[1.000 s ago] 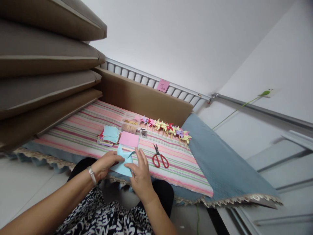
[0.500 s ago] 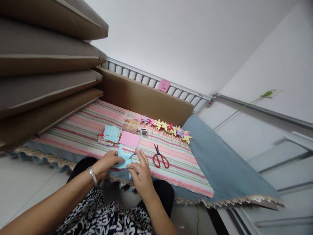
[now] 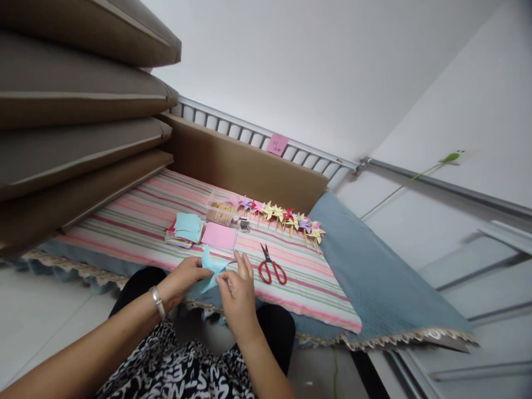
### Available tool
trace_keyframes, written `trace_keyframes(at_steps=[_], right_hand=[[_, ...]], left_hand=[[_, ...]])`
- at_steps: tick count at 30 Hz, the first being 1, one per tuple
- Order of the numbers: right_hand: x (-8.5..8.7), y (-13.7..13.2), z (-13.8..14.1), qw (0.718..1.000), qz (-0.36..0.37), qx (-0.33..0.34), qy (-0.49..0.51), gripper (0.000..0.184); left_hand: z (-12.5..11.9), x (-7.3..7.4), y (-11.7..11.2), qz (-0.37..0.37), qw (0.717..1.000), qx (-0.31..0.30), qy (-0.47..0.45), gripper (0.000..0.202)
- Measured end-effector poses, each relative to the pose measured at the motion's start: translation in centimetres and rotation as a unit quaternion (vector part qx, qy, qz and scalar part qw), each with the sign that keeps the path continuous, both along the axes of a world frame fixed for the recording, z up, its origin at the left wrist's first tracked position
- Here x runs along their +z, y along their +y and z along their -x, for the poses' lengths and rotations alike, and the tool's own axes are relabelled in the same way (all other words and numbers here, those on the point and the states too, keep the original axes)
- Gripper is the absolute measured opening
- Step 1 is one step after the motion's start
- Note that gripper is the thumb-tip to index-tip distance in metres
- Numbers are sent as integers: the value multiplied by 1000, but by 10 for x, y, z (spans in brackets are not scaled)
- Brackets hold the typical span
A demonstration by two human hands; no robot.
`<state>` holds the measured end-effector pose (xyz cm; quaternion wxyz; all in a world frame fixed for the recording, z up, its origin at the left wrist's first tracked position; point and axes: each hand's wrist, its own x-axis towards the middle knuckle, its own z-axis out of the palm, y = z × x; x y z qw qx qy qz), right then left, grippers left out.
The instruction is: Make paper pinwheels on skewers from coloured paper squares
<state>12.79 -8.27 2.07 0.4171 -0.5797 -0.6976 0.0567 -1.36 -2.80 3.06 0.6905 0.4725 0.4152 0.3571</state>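
Note:
A light-blue paper pinwheel [image 3: 213, 266] with folded points is held up in front of my lap. My left hand [image 3: 191, 275] grips its left side between thumb and fingers. At its right side, my right hand [image 3: 238, 288] has thumb and index fingertip pinched at the paper, the other fingers raised; anything small in the pinch is hidden. Beyond the hands lie a pad of pink paper squares [image 3: 219, 236] and a stack of coloured squares [image 3: 187, 228] topped with blue. Red-handled scissors [image 3: 271, 266] rest to the right, blades slightly apart.
A clear plastic box [image 3: 221, 209] of thin sticks stands behind the paper, small dark-and-silver items [image 3: 243, 223] beside it. Finished pinwheels on sticks [image 3: 286, 216] lie in a row at the back right. Stacked brown cushions [image 3: 91, 105] rise at left; a brown board [image 3: 245, 160] stands behind.
The pinwheel has turned a little in my hands, and its lower point no longer hangs below the right fingers. My right fingertips have shifted slightly; the rest lies as before.

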Motion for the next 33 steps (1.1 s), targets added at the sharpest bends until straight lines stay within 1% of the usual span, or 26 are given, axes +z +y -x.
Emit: trace_keyframes(at_steps=[5,15,26,33], right_hand=[[3,-1,1,999,5,-15,-35,12],[9,2,5,998,45,-39,-31,8],[10,5,6,995,68,-54,-38,7],[8,8,5,994,79,-67,-32,6]], left_hand=[[0,-1,-1,4,1000,-2,-7,16],[0,-1,0,9,1000,-5,-9,12],[2,-2,-2,28,999,-11,-25,24],[1,0,-4,37,998,-11,-40,25]])
